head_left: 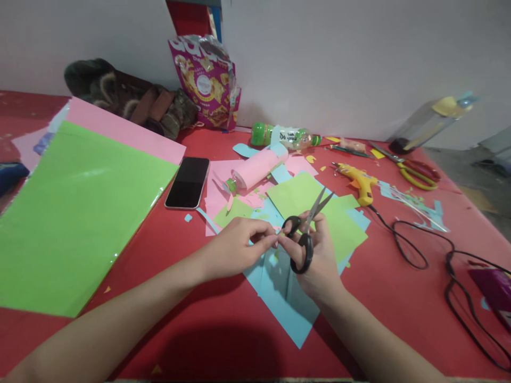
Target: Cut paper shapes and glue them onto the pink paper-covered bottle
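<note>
My right hand (315,260) is closed round the black handles of a pair of scissors (306,230), whose blades point up and away over a green paper sheet (315,205). My left hand (235,247) pinches a tiny paper scrap at its fingertips, touching the right hand's fingers. Below both hands lies a light blue paper sheet (283,298) on the red table (199,330).
Large green (72,213) and pink (128,133) sheets lie left, a phone (187,182) beside them. A pink-wrapped bottle (253,170), a green bottle (283,135), a yellow glue gun (361,183) with black cord (431,255), red-handled scissors (415,171) and a snack bag (207,80) surround the work.
</note>
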`<action>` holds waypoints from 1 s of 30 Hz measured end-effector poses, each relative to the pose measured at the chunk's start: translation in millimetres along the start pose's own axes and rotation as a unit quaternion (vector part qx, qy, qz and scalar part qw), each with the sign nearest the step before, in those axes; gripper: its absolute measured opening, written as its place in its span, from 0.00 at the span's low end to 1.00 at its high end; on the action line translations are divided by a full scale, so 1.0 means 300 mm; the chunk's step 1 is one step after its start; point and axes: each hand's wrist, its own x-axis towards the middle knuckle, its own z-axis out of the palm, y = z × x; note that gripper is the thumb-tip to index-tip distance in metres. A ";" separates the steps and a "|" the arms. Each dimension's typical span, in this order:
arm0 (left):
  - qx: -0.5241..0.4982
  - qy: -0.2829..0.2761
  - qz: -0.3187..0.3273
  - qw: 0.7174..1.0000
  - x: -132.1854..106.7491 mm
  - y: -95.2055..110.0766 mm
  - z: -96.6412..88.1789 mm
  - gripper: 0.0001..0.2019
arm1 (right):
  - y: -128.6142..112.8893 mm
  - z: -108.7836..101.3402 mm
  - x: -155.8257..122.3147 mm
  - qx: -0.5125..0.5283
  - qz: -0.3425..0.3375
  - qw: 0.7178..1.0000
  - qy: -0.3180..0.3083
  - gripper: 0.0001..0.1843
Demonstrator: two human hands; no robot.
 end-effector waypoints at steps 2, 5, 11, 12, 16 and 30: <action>0.000 -0.002 -0.004 1.000 0.001 0.000 0.000 0.13 | 0.001 0.000 -0.001 0.001 0.002 1.000 0.001 0.21; -0.001 -0.010 -0.016 1.000 0.002 -0.001 -0.003 0.12 | 0.002 -0.001 -0.001 -0.002 0.004 1.000 -0.001 0.21; 0.047 -0.050 -0.005 0.998 0.002 -0.003 -0.028 0.12 | 0.000 -0.002 -0.002 -0.013 0.008 0.999 -0.049 0.20; 0.057 -0.061 0.001 0.997 0.002 -0.004 -0.032 0.12 | -0.001 -0.002 -0.002 -0.015 0.015 0.998 -0.062 0.21; 0.090 -0.094 0.016 0.991 0.001 -0.008 -0.047 0.13 | -0.002 -0.002 -0.004 -0.014 0.043 0.994 -0.098 0.23; 0.090 -0.100 0.032 0.990 0.002 -0.016 -0.050 0.10 | 0.007 0.001 -0.004 -0.016 0.028 0.998 -0.061 0.21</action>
